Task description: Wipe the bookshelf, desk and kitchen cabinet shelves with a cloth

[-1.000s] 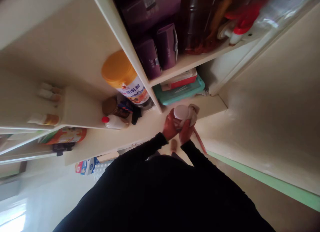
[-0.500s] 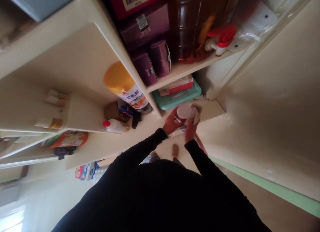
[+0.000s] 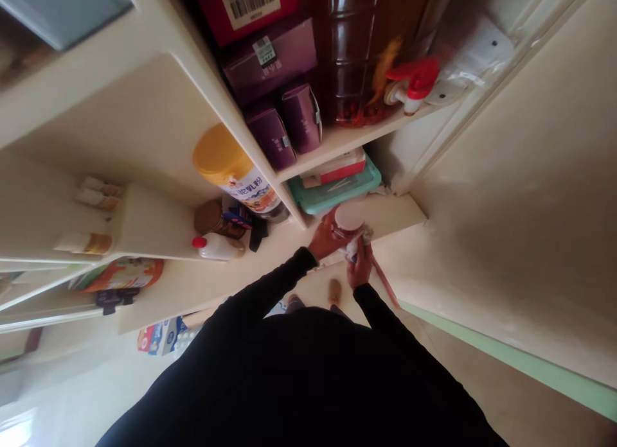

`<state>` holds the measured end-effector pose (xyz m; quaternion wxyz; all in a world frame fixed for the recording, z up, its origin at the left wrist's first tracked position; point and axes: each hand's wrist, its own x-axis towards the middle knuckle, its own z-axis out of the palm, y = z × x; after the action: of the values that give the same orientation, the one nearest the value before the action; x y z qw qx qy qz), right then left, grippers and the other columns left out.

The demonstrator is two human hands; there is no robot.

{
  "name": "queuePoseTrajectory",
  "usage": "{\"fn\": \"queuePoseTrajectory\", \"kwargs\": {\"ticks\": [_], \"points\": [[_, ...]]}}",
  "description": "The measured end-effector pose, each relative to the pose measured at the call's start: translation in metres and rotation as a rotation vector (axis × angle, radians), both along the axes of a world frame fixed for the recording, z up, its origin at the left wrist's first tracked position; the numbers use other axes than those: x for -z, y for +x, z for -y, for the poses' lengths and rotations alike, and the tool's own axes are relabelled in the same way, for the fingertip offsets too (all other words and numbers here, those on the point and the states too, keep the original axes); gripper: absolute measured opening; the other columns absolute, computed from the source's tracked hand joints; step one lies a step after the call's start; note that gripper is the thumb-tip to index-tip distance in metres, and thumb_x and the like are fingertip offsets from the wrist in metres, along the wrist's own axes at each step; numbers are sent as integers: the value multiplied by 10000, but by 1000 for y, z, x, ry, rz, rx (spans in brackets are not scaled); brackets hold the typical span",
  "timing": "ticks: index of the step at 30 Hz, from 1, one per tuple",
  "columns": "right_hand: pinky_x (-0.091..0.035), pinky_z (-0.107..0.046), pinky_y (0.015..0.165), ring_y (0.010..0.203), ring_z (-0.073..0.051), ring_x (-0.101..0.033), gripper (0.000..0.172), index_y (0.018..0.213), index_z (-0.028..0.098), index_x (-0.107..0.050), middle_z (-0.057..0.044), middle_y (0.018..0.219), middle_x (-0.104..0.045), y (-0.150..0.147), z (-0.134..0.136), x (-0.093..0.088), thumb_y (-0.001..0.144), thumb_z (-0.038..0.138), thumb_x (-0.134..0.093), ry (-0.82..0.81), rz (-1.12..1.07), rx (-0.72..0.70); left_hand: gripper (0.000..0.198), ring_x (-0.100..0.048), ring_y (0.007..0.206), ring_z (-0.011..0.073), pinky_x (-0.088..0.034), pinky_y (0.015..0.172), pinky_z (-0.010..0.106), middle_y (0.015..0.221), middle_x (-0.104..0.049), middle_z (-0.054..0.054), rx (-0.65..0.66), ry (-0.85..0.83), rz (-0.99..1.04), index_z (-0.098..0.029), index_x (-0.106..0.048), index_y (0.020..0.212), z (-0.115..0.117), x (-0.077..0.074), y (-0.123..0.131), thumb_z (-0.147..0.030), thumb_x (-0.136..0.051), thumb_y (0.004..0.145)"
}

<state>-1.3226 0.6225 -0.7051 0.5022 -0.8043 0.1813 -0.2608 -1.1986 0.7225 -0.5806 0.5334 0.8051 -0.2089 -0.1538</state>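
A jar with a round white lid point(image 3: 349, 217) is held upright in front of the shelves. My left hand point(image 3: 324, 240) is closed around its left side. A crumpled pale cloth point(image 3: 357, 244) lies against the jar's lower right side, and my right hand point(image 3: 360, 267) grips it with bent fingers. The hands hide most of the jar's body and its contents. Just behind them, a teal plastic tray point(image 3: 313, 201) with a red and white box point(image 3: 343, 168) in it sits in a low compartment.
Left of the divider stand a yellow-lidded can point(image 3: 226, 161) and a white bottle with a red cap point(image 3: 218, 246). Purple boxes point(image 3: 301, 116) and a large dark jar with a red tap point(image 3: 417, 81) fill the shelf above. A pale door panel point(image 3: 506, 196) rises on the right.
My right hand has drawn down and toward me with the cloth, from beside the lid to the jar's lower side. My left hand keeps its hold. The view has shifted slightly.
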Motion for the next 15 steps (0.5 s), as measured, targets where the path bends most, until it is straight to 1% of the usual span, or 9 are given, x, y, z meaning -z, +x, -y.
{"fn": "queuePoseTrajectory", "kwargs": {"ticks": [2,3,6,7,9,11,13,15], "points": [[-430,-640,1255,1519,-393,-512,691,1500,155,-601,-247,1594,-538,-1,11,-9,909,509,-550,100,27,-9,1158,-616,1438,378,-606,1096,505,1583,-613,209,43,-36,-50,-210,-460,1663,-2,-4,5,-354,-1002,650],[-442,-615,1254,1500,-366,-539,685,1511,169,-593,-228,1577,-567,0,15,-17,928,524,-537,189,44,13,1181,-641,1408,376,-615,1078,503,1562,-633,214,73,-51,-68,-204,-457,1665,-3,-6,8,-355,-1014,635],[-495,-539,1219,1417,-295,-620,666,1535,201,-574,-180,1509,-650,14,26,-47,990,573,-487,504,68,118,1211,-689,1340,370,-633,1036,494,1473,-706,204,203,-49,-95,-202,-485,1653,-6,-11,23,-390,-1044,595],[-502,-521,1212,1400,-284,-631,663,1522,204,-587,-172,1489,-668,22,29,-57,994,592,-486,571,75,128,1208,-696,1329,367,-633,1036,495,1452,-720,195,242,-36,-95,-210,-498,1646,-7,-11,28,-406,-1048,589],[-492,-500,1221,1387,-283,-633,679,1472,190,-629,-174,1453,-693,40,33,-75,973,635,-512,607,95,92,1192,-693,1332,368,-624,1065,511,1442,-723,191,263,-1,-54,-214,-535,1619,-7,-8,36,-435,-1060,572],[-482,-495,1228,1371,-297,-636,728,1439,149,-649,-195,1409,-711,58,36,-84,954,675,-514,585,101,61,1170,-655,1381,392,-602,1116,545,1471,-689,207,203,44,30,-195,-592,1561,-5,-2,38,-442,-1083,528],[-489,-509,1215,1358,-314,-643,797,1463,104,-621,-226,1400,-703,68,34,-85,971,707,-449,572,91,90,1120,-605,1442,410,-584,1152,566,1501,-647,215,113,70,81,-185,-627,1508,-3,6,33,-424,-1091,517],[-461,-538,1238,1443,-327,-591,842,1570,91,-520,-253,1507,-624,67,23,-79,1014,702,-354,498,97,100,1062,-608,1447,393,-598,1138,552,1535,-611,213,27,46,41,-200,-610,1511,1,12,23,-398,-1071,574]]}}
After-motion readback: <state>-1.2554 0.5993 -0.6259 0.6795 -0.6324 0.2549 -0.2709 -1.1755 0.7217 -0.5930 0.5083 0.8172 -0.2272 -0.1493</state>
